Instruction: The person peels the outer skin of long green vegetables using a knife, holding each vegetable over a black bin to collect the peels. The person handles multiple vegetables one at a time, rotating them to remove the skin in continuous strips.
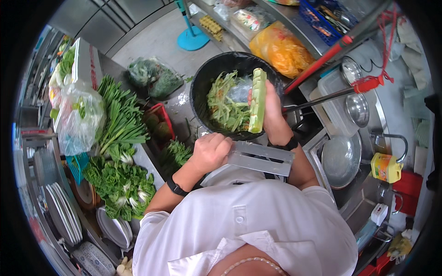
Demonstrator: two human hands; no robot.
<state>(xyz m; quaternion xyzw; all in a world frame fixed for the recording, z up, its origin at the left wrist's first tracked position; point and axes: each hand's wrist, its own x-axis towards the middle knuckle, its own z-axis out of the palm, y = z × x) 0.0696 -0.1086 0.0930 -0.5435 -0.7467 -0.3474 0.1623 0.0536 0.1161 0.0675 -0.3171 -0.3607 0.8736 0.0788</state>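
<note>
My left hand (211, 149) is closed around the handle of a wide metal blade with a long slot, apparently a slotted peeling knife (262, 158); the handle is hidden in the fist. In my right hand (273, 107) is a thick pale-green stem, probably celtuce (257, 100), held upright in the view with cut facets along one side. Blade and stem are apart. Beneath the stem stands a black bin (202, 114) lined with a plastic bag. Long green peelings (222, 100) and a clear plastic bag (240, 90) lie in it.
Leafy greens (121, 183), long green stalks (119, 114) and a foam box (86, 63) crowd the left counter. Bagged greens (155, 77) rest on the floor. Right of the bin, a red-and-black pole (319, 63) slants near a sink with a metal pan (341, 160).
</note>
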